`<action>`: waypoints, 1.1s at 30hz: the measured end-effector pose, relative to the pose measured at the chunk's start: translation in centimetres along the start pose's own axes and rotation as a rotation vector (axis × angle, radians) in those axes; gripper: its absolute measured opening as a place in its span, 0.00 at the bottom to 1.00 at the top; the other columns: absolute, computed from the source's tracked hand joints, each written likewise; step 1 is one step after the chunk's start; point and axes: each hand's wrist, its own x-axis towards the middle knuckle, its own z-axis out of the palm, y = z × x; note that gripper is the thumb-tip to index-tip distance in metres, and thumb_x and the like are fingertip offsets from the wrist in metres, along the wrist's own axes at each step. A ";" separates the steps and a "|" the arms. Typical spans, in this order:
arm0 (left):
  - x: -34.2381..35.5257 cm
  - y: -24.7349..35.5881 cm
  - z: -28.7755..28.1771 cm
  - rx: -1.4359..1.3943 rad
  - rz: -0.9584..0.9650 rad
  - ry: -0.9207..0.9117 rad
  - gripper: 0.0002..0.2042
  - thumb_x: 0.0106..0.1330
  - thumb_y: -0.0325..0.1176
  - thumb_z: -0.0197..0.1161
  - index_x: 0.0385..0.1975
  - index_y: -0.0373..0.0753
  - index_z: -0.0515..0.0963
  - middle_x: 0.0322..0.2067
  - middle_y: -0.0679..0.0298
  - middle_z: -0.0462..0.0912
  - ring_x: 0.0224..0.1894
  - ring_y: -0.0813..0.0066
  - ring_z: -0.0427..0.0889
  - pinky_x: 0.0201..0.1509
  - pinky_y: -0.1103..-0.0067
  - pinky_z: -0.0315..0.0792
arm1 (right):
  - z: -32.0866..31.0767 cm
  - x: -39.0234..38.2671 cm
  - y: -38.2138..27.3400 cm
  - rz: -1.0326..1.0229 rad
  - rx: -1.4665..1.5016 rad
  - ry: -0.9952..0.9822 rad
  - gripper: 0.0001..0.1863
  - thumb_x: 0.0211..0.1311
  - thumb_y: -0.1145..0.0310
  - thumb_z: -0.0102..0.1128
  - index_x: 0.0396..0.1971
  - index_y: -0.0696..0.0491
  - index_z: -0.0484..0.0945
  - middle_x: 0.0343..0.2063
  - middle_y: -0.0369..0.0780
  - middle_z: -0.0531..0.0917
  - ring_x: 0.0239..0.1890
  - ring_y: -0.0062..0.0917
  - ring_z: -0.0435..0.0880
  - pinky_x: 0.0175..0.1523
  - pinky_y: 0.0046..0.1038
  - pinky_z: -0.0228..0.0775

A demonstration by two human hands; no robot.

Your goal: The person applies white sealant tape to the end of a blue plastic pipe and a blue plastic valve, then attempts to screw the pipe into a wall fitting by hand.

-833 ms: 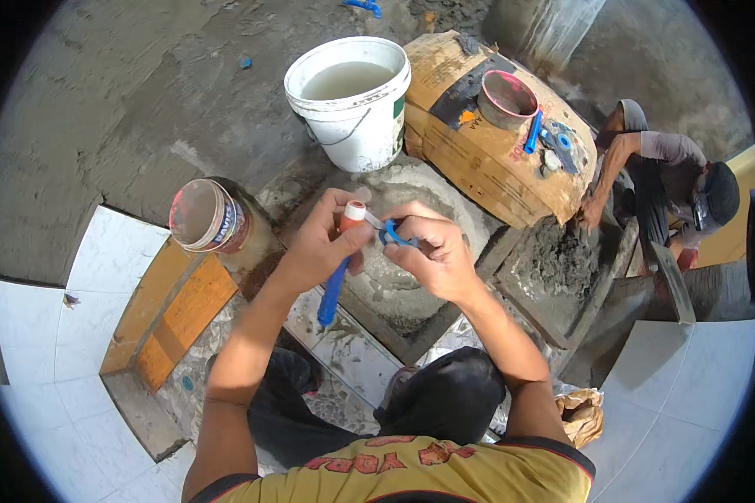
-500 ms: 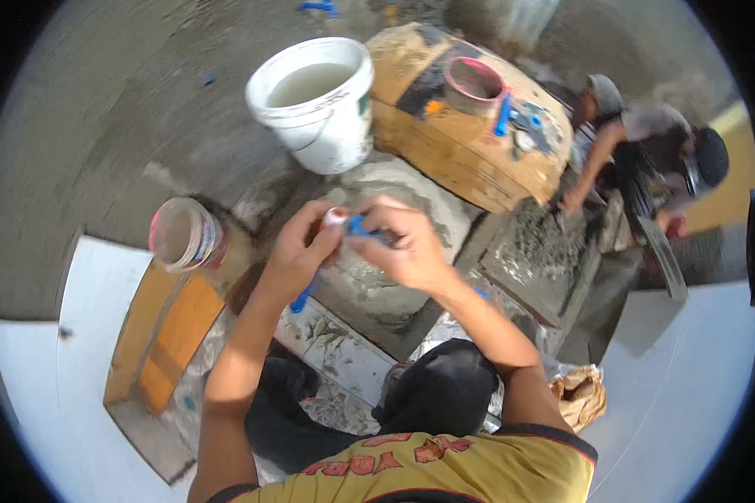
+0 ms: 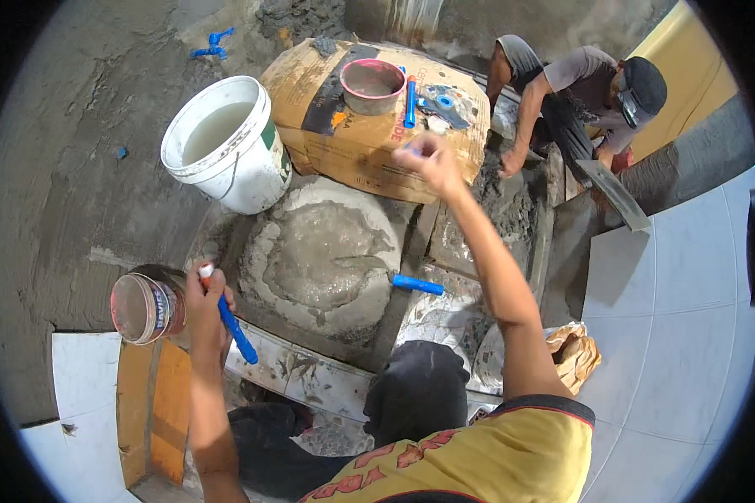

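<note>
1. The blue pipe (image 3: 239,334) is at the left, between the small bucket (image 3: 134,308) and the wet mortar (image 3: 315,251); it slants, its white-tipped orange end upward.
2. The left hand (image 3: 208,306) is wrapped around it near that upper end. A firm grip there should keep it steady; holding the tip well above the mortar would likely keep grit out.
3. The right hand (image 3: 434,168) is over the cardboard package (image 3: 344,163), fingers curled together; blur hides whether they pinch anything. Careful, slow fingers seem best near such small loose parts.
4. Blue pipes: three, counting the held one, a second blue pipe (image 3: 418,285) beside the mortar, and a third blue pipe (image 3: 410,105) on the package.
5. Containers: one white bucket (image 3: 256,172), one small bucket, one pink-rimmed tub (image 3: 372,94).
6. Farther out: one blue tap (image 3: 213,45) on the floor, one crouching co-worker (image 3: 591,88).
</note>
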 end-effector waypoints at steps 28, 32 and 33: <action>-20.7 -4.1 -8.5 -0.563 -0.138 0.524 0.11 0.74 0.45 0.61 0.35 0.48 0.70 0.26 0.72 0.70 0.21 0.82 0.66 0.21 0.83 0.62 | -3.4 24.3 13.3 -0.014 -0.904 -0.131 0.21 0.68 0.52 0.57 0.52 0.49 0.81 0.50 0.54 0.82 0.53 0.52 0.80 0.58 0.50 0.72; -22.6 -2.2 -7.3 -0.571 -0.045 0.558 0.11 0.73 0.45 0.62 0.37 0.48 0.71 0.25 0.75 0.69 0.23 0.82 0.66 0.26 0.84 0.61 | 1.2 22.7 8.3 -0.085 -0.745 -0.037 0.24 0.70 0.56 0.52 0.55 0.59 0.80 0.53 0.56 0.81 0.55 0.51 0.80 0.64 0.45 0.69; -17.8 -2.4 -5.5 -0.645 -0.090 0.502 0.11 0.73 0.47 0.62 0.39 0.48 0.73 0.25 0.74 0.70 0.24 0.81 0.67 0.27 0.84 0.62 | -8.0 22.2 11.9 -0.490 -0.821 0.276 0.17 0.70 0.61 0.54 0.49 0.55 0.83 0.40 0.53 0.85 0.42 0.49 0.83 0.53 0.44 0.74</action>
